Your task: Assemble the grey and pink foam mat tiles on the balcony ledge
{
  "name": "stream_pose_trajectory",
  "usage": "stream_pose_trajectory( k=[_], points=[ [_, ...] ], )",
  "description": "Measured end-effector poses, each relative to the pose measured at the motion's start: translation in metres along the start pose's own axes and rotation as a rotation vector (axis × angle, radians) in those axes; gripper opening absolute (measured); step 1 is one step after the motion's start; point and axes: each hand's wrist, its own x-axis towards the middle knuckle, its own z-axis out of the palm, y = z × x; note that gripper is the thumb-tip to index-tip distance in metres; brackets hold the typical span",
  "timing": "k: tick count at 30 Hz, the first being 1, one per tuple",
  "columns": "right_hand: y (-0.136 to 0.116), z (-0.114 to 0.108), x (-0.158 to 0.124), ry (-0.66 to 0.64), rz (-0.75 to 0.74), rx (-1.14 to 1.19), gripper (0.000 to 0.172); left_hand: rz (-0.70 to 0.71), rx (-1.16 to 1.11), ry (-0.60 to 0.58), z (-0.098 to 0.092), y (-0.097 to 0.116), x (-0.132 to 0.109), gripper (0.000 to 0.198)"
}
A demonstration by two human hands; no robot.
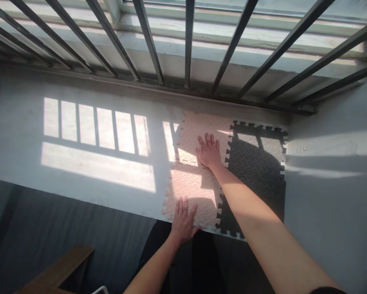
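Two pink foam puzzle mats lie joined on a grey ledge, the far one (198,130) and the near one (189,188). Dark grey foam mats (257,163) lock onto their right side. My right hand (208,152) lies flat and open on the far pink mat, fingers stretched toward the window. At the near edge of the near pink mat rests my left hand (183,220), palm down with fingers spread.
Dark metal window bars (186,45) rise behind the ledge (79,163). Sunlight patches fall on the bare ledge left of the mats. A wooden piece of furniture (61,269) shows at the bottom left over a dark floor.
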Motion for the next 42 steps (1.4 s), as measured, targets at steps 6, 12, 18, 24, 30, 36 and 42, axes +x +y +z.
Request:
stream_pose_trajectory(
  k=[6, 12, 18, 24, 30, 36, 42],
  points=[
    [0.000, 0.009, -0.004, 0.055, -0.008, -0.016, 0.068, 0.208, 0.009, -0.083, -0.010, -0.034, 0.024, 0.110],
    [0.001, 0.010, -0.006, 0.063, -0.014, -0.002, 0.069, 0.233, -0.026, -0.100, -0.022, -0.040, 0.034, 0.116],
    [0.005, 0.004, 0.004, -0.029, -0.011, 0.037, 0.070, 0.106, -0.136, -0.117, -0.049, -0.021, 0.041, 0.118],
    [0.001, -0.004, -0.066, -0.028, 0.014, 0.137, 0.071, -0.216, -0.055, 0.116, -0.102, -0.039, 0.132, 0.073],
    [-0.004, 0.027, -0.172, -0.048, 0.228, 0.064, 0.073, -0.185, 0.012, 0.161, -0.115, -0.065, 0.198, 0.074],
    [-0.002, 0.037, -0.180, -0.067, 0.314, 0.065, 0.076, -0.142, 0.005, 0.196, -0.107, -0.076, 0.195, 0.075],
    [-0.016, 0.017, -0.171, -0.047, 0.187, 0.104, 0.064, -0.052, 0.032, 0.110, -0.110, -0.067, 0.192, 0.068]
  ],
)
